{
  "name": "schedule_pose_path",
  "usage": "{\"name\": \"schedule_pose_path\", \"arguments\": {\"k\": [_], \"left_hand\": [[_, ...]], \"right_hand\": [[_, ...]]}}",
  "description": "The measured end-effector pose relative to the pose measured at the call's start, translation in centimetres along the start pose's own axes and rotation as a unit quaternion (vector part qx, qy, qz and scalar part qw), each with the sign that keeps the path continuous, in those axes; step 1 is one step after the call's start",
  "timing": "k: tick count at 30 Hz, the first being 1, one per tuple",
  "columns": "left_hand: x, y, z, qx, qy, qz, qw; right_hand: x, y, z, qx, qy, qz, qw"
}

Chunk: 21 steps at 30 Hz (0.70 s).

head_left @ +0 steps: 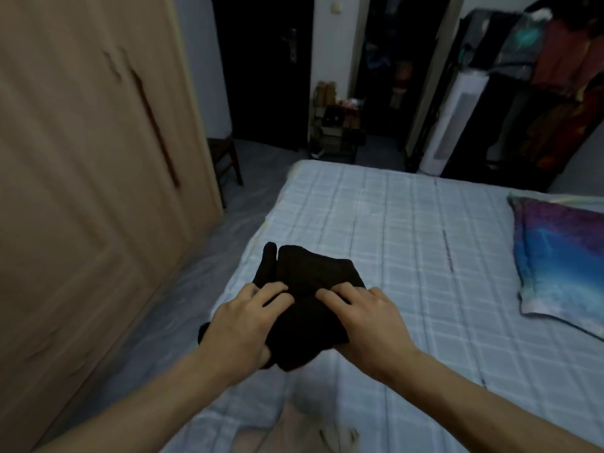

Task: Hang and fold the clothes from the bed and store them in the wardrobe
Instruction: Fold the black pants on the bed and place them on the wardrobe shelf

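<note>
Black garment [310,276] is sitting bunched between both hands over the near left part of the bed [408,223], close to its left edge; whether it is resting on the checked sheet or hanging just above it is unclear. The left hand [243,325] is gripping the cloth's left side, fingers curling over the top and thumb tucking beneath. The right hand [366,322] is grasping the right side, fingers lying across the fabric and cloth bunching under the palm. A colourful pillow [562,256] is lying on the bed's right side, well apart. The pale wooden wardrobe door [81,158] is filling the left, with a dark chair [225,161] standing beyond it. Hanging clothes [555,76] are crowding the far right corner.
</note>
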<state>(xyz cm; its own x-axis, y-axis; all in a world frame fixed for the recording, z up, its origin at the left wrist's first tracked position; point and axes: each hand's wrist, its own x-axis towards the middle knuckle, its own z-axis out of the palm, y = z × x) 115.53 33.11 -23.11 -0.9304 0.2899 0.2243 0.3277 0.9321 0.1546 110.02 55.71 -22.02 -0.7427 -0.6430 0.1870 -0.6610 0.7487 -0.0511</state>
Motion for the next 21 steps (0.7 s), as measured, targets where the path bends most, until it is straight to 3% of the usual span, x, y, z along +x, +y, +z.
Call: {"name": "schedule_pose_path", "arguments": {"k": [10, 21], "left_hand": [[-23.4, 6.9, -21.7, 0.169, 0.044, -0.199, 0.964], [-48.0, 12.6, -33.5, 0.262, 0.082, -0.431, 0.86]], "right_hand": [[-4.7, -20.1, -13.7, 0.072, 0.114, -0.215, 0.967], [-8.4, -44.6, -19.9, 0.146, 0.191, -0.451, 0.86]]}}
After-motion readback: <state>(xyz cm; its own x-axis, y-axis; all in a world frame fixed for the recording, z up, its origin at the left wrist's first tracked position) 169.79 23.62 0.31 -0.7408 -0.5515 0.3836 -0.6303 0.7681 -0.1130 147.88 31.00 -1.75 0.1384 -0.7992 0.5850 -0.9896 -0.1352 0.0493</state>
